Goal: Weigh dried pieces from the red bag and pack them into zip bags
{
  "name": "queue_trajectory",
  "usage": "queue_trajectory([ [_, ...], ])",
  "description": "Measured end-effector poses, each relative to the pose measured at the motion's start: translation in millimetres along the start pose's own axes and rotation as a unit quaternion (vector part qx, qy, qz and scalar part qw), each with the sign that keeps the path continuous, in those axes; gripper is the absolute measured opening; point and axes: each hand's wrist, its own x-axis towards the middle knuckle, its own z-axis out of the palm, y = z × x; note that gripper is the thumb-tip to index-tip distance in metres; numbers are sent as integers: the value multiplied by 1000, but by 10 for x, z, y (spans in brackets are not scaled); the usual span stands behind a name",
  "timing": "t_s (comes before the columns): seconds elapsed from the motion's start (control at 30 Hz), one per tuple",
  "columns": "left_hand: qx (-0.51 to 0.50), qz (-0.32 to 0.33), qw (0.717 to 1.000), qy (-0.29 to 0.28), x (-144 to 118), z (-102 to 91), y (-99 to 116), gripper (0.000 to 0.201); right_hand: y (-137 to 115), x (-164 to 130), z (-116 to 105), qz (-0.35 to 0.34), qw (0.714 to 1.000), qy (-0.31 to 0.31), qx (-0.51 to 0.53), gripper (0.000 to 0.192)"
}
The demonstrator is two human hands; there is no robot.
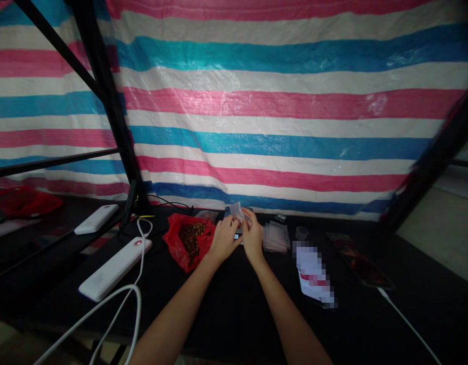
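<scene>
"Where's the small clear plastic bag (236, 209)?"
"Right of the crumpled red plastic bag (174, 234), left hand (224, 238) and right hand (252, 235) both pinching it."
"And the flat translucent plastic sachets (276, 237)?"
"Farther right."

In the grip, we see a clear, colourless bag (236, 210). Just left of it, we find a bright red bag (173, 234) around mottled brown pieces (191, 239); farther left, a white power bank (114, 269) bearing a round red mark, and a white cable (138, 304). Just right of the grip, stacked bags (276, 237) look cloudy and translucent; beyond them, a phone (315, 274) shows pixelated pale lilac and red, and another phone (363, 263) is dark. Below the grip, we note a black tabletop (226, 309); behind it, a sheet (275, 104) striped pink, white and blue.
</scene>
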Motion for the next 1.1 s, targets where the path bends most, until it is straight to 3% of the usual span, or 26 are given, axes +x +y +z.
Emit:
queue_trajectory([
  [0.13,50,17,999,1,15,-44,-10,14,88,5,-9,50,995,10,88,37],
  [0.27,25,14,1000,14,19,-27,7,13,140,32,-16,94,980,3,175,47],
  [0.37,-39,-40,997,44,34,-22,-10,15,153,52,-13,71,989,-11,133,45],
  [0.5,-132,-97,983,81,63,-31,-74,21,156,58,-3,43,995,-83,36,36],
  [0.77,-221,-125,965,68,52,7,-110,23,190,67,-36,39,993,-110,14,24],
  [1.1,-127,-144,981,16,37,-30,-76,18,172,37,-27,38,995,-75,-57,22],
])
